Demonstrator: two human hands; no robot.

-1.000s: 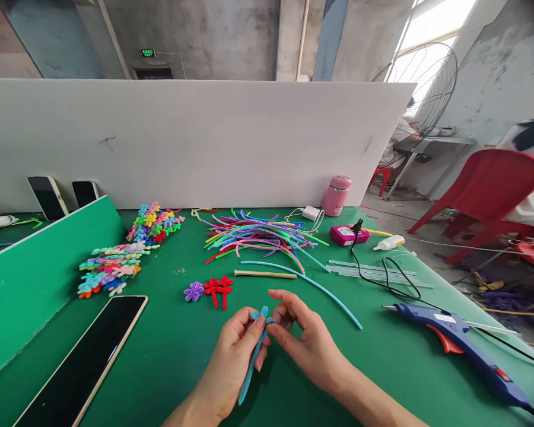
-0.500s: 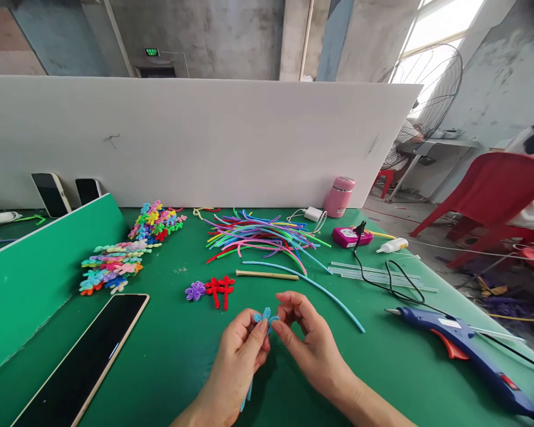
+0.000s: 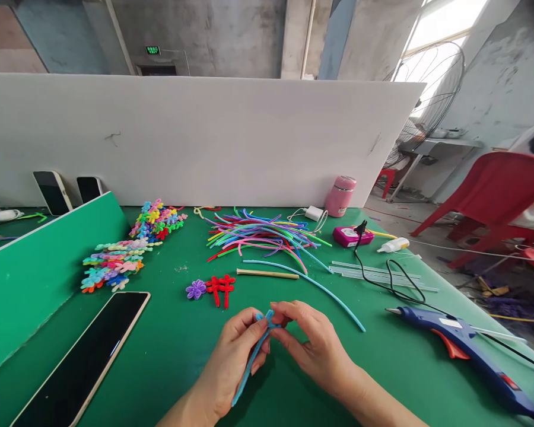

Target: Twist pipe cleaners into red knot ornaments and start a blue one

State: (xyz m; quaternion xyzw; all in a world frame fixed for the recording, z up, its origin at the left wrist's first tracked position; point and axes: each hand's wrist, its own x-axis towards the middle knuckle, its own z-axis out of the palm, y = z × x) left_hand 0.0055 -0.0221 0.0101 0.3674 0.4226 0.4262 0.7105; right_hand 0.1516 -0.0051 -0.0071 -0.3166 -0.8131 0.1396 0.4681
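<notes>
A light blue pipe cleaner (image 3: 250, 366), bent into small petal loops at its upper end, is held between my hands. My left hand (image 3: 234, 362) is closed, pinching it just below the loops, and its long tail runs down across that hand toward me. My right hand (image 3: 318, 341) has thumb and index finger closed at the right side of the loops; the fingertips partly hide them. Beyond my hands lie a purple pipe cleaner flower (image 3: 196, 289) and two red pipe cleaner flowers (image 3: 226, 290) with stems. A loose blue pipe cleaner (image 3: 327, 290) curves behind my right hand.
Loose pipe cleaners (image 3: 258, 234) lie heaped at the back, with a wooden stick (image 3: 267, 273) before them. Finished flowers (image 3: 115, 264) pile up left, near a tablet (image 3: 82, 362). Right are a glue gun (image 3: 454, 338), its black cable, clear glue sticks (image 3: 374, 273) and a pink bottle (image 3: 340, 196).
My right fingers have moved left and closed onto the loops. The blue piece has turned in my left hand, so its tail now shows along the front of that hand.
</notes>
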